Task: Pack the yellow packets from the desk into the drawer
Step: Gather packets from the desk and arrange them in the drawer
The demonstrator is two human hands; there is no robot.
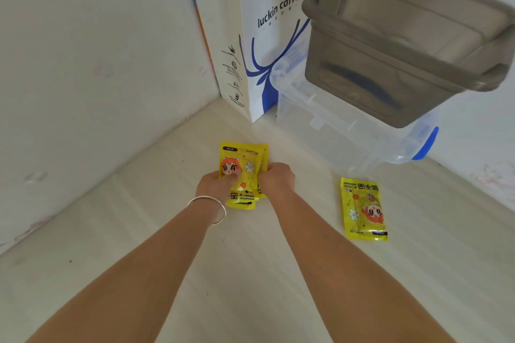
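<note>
A small stack of yellow hand-warmer packets (244,160) with a cartoon face lies on the pale wooden desk (250,273), near the middle. My left hand (216,185), with a silver bangle on the wrist, grips the stack's left edge. My right hand (277,178) grips its right edge, fingers curled onto the packets. One more yellow packet (363,210) lies flat and alone on the desk to the right, apart from both hands. No drawer is in view.
A white paper coffee bag (264,36) stands in the back corner. Beside it is a clear plastic box with a blue latch (348,131), and a grey-brown plastic bin (404,36) rests on top. White walls close the left and back sides.
</note>
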